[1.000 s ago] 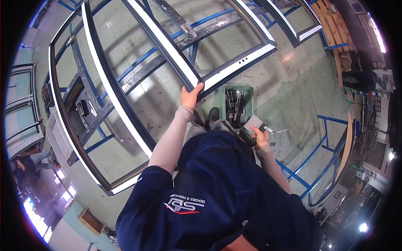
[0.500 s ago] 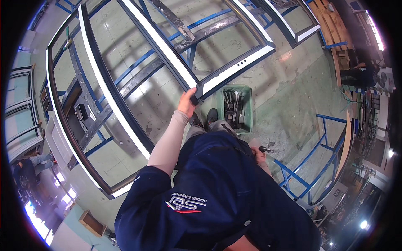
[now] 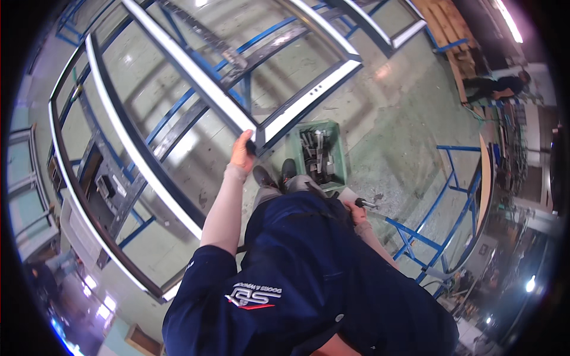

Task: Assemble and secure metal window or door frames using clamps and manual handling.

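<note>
My left hand (image 3: 242, 153) is closed round the near corner of a black-and-white door or window frame (image 3: 285, 123). A small dark piece (image 3: 251, 147) shows at that corner beside my fingers; I cannot tell whether it belongs to the frame. At my right side, my right hand (image 3: 357, 213) is closed on a dark-handled tool (image 3: 368, 203), whose exact kind does not show. A second, larger black-and-white frame (image 3: 127, 133) lies to the left.
Blue metal trestles (image 3: 234, 62) carry the frames. By my feet stands a green crate (image 3: 341, 157) of dark bars or tools. Another blue stand (image 3: 436, 240) is at the right. Wooden boards (image 3: 454, 53) and another person (image 3: 502, 88) are at the far right.
The view has shifted, so the frames and crate appear farther left. My left hand stays at the frame corner, and my right hand still grips the tool.
</note>
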A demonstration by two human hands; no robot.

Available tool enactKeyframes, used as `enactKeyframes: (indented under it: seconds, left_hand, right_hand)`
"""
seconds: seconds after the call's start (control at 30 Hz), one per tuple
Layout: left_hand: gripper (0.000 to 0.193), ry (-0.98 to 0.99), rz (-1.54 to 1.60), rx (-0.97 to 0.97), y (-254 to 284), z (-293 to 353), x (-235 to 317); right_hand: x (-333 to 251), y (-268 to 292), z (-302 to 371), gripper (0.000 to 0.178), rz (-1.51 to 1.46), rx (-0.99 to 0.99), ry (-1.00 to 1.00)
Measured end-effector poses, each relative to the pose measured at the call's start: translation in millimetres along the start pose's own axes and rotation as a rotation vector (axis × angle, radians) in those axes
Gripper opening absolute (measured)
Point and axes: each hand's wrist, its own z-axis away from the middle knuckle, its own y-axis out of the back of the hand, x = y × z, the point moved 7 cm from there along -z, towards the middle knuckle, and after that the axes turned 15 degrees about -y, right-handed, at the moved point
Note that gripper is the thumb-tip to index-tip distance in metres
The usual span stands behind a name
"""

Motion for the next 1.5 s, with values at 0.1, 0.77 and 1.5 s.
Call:
enactKeyframes:
  seconds: [0.1, 0.77, 1.5]
  left_hand:
    - [0.035, 0.046, -0.11, 0.048, -11.2, 14.3, 9.1]
    - [0.076, -0.307, -0.48, 0.181, -32.0, 21.6, 29.9]
    - [0.075, -0.279, -0.424, 0.151, -10.5, 9.4, 23.0]
  right_hand:
    - [32.9, 1.0, -40.7, 0.025, 0.024, -0.123, -0.123]
    - [43.9, 1.6, -48.1, 0.039, 0.773, -0.027, 0.29]
    - [20.2, -7.4, -43.3, 0.023, 0.347, -0.27, 0.16]
